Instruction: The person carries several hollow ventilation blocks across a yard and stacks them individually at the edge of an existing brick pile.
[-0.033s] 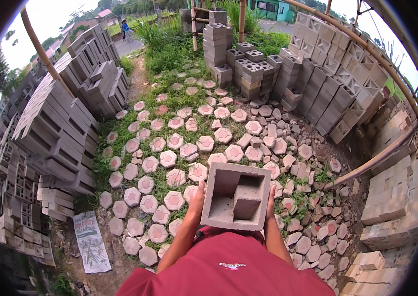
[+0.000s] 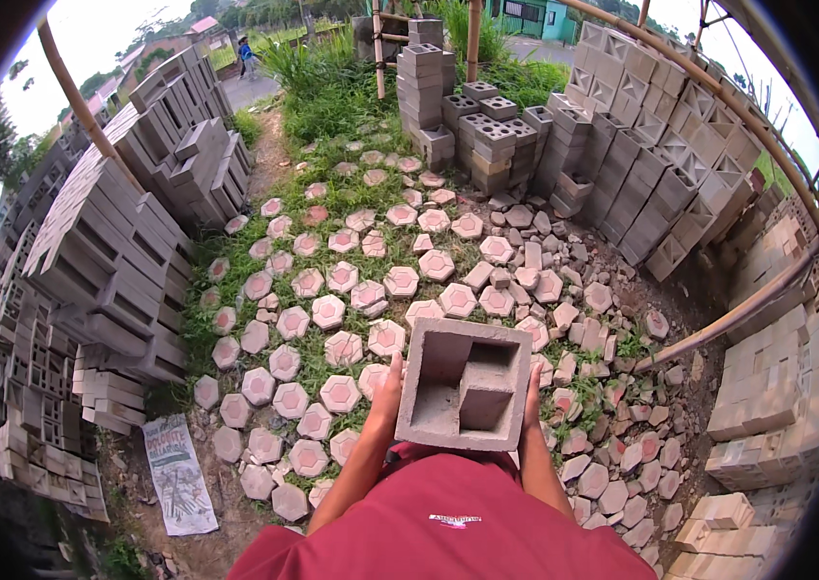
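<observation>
Block of grey concrete (image 2: pixel 468 387), square-rimmed and hollow with an inner partition, is held up in front of the person's dark red shirt (image 2: pixel 438 517), its open face turned toward the camera. Both hands grasp it from opposite sides: the left hand (image 2: pixel 386 394) presses against its left wall, the right hand (image 2: pixel 531 401) against its right; how far the fingers reach beneath cannot be told. Beyond the block, hexagonal paving stones (image 2: pixel 402 281) with reddish centres lie spaced over grass and soil, giving way on the right to broken rubble (image 2: pixel 588 333). A flattened printed sack (image 2: pixel 179 474) lies on the ground at lower left. Tall stacks of grey blocks (image 2: pixel 119 261) line the left side, and a wall of stacked blocks (image 2: pixel 642 184) curves along the right, near a slanting bamboo pole (image 2: pixel 733 309). Far off at upper left, another person (image 2: pixel 246 58) is on the road.
</observation>
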`<state>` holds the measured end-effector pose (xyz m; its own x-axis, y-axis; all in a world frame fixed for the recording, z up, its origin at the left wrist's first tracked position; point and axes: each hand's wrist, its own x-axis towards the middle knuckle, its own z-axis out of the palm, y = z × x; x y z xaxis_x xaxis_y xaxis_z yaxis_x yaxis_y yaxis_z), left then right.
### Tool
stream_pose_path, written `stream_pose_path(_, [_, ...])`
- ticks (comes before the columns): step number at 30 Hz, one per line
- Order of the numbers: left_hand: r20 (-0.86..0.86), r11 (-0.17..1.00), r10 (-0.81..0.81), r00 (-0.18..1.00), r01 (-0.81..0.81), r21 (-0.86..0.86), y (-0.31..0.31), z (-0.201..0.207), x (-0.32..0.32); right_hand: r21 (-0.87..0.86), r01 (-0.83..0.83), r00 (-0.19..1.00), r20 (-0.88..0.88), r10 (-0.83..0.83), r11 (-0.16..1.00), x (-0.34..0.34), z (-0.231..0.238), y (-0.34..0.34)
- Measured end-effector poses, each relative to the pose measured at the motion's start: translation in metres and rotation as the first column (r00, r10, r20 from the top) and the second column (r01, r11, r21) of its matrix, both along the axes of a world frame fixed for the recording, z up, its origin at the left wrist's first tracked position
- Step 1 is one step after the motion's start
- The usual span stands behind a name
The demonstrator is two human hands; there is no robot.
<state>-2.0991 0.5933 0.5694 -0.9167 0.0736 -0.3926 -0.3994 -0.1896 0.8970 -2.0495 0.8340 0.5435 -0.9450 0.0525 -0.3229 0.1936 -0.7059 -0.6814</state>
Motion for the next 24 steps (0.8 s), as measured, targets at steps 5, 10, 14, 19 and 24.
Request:
stream_pose_path(5, [0.005,0.997,-0.074,0.997,0.074,-0.031,0.038,-0.02,-0.073,0.007,0.113,0.993,0.04,-0.113,0.994,-0.05,0.002,0.038])
stream_pose_path(10, [0.083,0.986,-0.163,0.983,0.165,-0.022,0.092,0.003,-0.146,0.056,0.305,0.95,0.051,-0.307,0.951,-0.096,0.031,0.063])
stream_pose_path(14, [0.069,0.973,-0.233,0.97,0.232,0.014,0.126,-0.009,-0.218,0.115,0.373,0.92,0.084,-0.383,0.921,-0.152,0.037,0.087])
stream_pose_path(19, [0.046,0.926,-0.375,0.926,0.376,-0.016,0.155,-0.033,-0.338,0.117,0.428,0.902,0.013,-0.432,0.896,-0.251,0.027,0.114])
stream_pose_path(24, [-0.009,0.914,-0.404,0.915,0.404,0.028,0.173,-0.048,-0.442,0.117,0.465,0.884,-0.012,-0.467,0.877,-0.345,0.023,0.129])
